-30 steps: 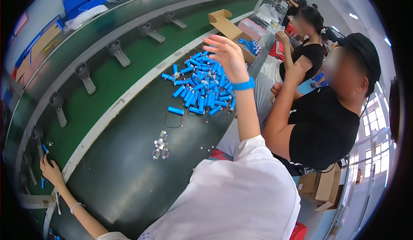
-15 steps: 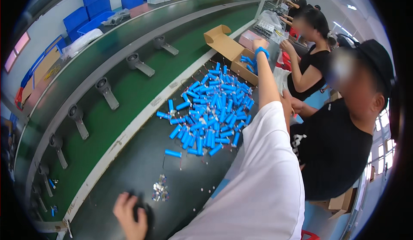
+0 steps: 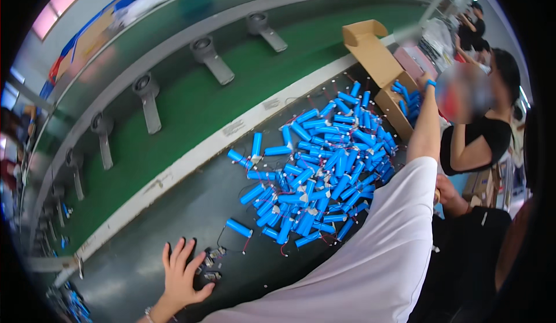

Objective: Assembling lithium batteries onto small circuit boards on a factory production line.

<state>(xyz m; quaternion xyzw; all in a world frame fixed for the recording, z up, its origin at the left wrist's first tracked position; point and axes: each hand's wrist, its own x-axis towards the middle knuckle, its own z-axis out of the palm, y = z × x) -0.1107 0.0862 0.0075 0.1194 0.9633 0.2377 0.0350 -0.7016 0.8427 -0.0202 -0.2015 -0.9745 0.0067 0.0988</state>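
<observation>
The right hand (image 3: 424,78) is too small and blurred to tell if it holds something. The left hand (image 3: 183,276) partly hides the small metal parts (image 3: 214,259). The white sleeve (image 3: 399,224) covers the near edge of the table (image 3: 133,271).

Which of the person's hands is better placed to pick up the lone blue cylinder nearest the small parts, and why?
Probably the left hand: it is spread open, close to the lone blue cylinder and the small parts. The right hand is farther off, beside the open cardboard box.
</observation>
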